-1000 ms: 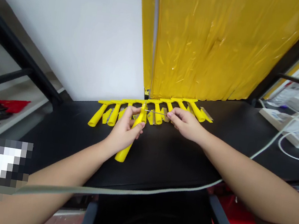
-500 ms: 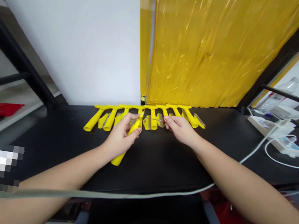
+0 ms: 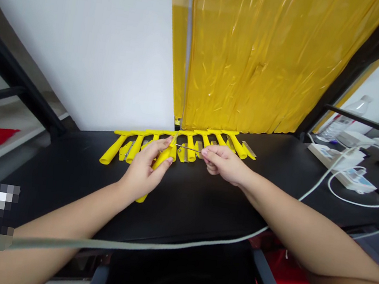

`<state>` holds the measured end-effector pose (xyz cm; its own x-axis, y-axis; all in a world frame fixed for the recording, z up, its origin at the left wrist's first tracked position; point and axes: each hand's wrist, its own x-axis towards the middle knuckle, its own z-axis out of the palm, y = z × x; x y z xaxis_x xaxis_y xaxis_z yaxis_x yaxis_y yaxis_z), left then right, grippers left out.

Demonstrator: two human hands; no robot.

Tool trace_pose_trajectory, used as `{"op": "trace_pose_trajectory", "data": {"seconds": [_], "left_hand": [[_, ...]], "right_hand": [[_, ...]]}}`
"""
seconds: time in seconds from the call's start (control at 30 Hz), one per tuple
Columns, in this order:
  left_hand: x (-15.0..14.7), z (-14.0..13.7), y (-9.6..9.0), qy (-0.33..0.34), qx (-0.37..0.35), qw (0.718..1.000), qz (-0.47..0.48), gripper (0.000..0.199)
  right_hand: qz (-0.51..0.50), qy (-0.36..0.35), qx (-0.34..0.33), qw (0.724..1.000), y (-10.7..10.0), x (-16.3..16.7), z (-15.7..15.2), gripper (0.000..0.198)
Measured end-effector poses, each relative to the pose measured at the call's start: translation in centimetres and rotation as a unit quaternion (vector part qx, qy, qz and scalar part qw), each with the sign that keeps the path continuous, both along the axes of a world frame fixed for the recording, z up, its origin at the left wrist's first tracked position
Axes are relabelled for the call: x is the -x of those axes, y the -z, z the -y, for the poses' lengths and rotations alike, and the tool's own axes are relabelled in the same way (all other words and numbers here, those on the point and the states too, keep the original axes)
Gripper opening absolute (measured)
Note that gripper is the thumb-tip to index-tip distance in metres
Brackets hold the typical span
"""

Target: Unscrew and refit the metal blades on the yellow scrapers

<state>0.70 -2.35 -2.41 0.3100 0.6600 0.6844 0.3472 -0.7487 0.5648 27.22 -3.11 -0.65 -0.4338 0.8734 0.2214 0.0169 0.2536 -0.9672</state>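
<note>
My left hand (image 3: 146, 166) is closed round a yellow plastic scraper handle (image 3: 163, 158), its hollow tube end pointing down toward me. In my right hand (image 3: 220, 161), the fingers pinch a thin screwdriver (image 3: 187, 148). The metal shaft reaches left, and its tip is at the head of the handle in my left hand. My fingers hide the screwdriver's grip. Behind both hands lies a row of several similar T-shaped yellow handles (image 3: 111, 150). Yellow pieces with metal blades (image 3: 249, 151) lie among them.
The black table top (image 3: 197, 205) meets a white panel (image 3: 118, 46) and a yellow plastic curtain (image 3: 257, 67) at the back. To the right are a power strip (image 3: 358, 179) with white cables and a plastic bottle (image 3: 345, 120). A pale cable (image 3: 174, 246) crosses in front of me.
The camera view has shifted a little. My right hand has turned slightly, with its fingers more curled round the screwdriver. The yellow handle stays in my left hand, tilted much as before.
</note>
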Motion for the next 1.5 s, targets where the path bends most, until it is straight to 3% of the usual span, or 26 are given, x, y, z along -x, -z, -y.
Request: {"op": "trace_pose_trajectory", "data": {"seconds": [0.1, 0.2, 0.3, 0.4, 0.57, 0.7, 0.8, 0.93, 1.07, 1.23, 1.37, 1.5], "left_hand": [[0.5, -0.5, -0.4, 0.021, -0.103, 0.994, -0.041, 0.038], [0.7, -0.8, -0.3, 0.037, -0.111, 0.991, -0.066, 0.040], [0.4, -0.8, 0.1, 0.036, -0.012, 0.997, -0.067, 0.039], [-0.2, -0.5, 0.1, 0.046, 0.137, 0.989, 0.022, 0.041], [-0.8, -0.4, -1.7, 0.051, 0.296, 0.925, 0.231, 0.036], [-1.4, -0.2, -2.4, 0.031, 0.405, 0.866, 0.293, 0.036], [-2.0, 0.2, -2.2, 0.062, 0.418, 0.851, 0.310, 0.043], [-2.3, 0.2, -1.7, 0.092, 0.404, 0.855, 0.312, 0.046], [-2.6, 0.2, -1.2, 0.099, 0.404, 0.860, 0.296, 0.047], [-2.2, 0.3, -0.9, 0.153, 0.399, 0.870, 0.245, 0.052], [-1.0, -0.3, -0.6, 0.191, 0.338, 0.907, 0.160, 0.046], [0.2, -1.3, -0.3, 0.167, 0.271, 0.945, 0.080, 0.035]], "right_hand": [[-0.080, -0.097, 0.142, 0.982, -0.2, -0.5, -0.1, 0.051], [-0.064, -0.125, 0.178, 0.974, -0.2, -0.8, -0.1, 0.048], [0.039, -0.102, 0.085, 0.990, 0.2, -1.1, -0.6, 0.040], [0.135, -0.076, -0.009, 0.988, 0.5, -1.6, -1.2, 0.026], [0.043, -0.020, -0.003, 0.999, 0.6, -1.6, -1.4, 0.009], [0.102, -0.047, -0.082, 0.990, 0.7, -0.2, -0.5, 0.020], [0.107, -0.067, -0.090, 0.988, 0.8, 1.0, 0.0, 0.031], [0.070, -0.046, -0.066, 0.994, 0.9, 2.1, 0.0, 0.044], [0.108, -0.001, -0.047, 0.993, 1.3, 2.8, 0.3, 0.050], [0.149, 0.033, -0.065, 0.986, 0.4, 1.9, 0.8, 0.026], [0.158, 0.140, -0.102, 0.972, -1.6, -3.2, -1.0, 0.027], [0.190, 0.316, -0.032, 0.929, -2.2, -11.7, -4.4, 0.029]]}}
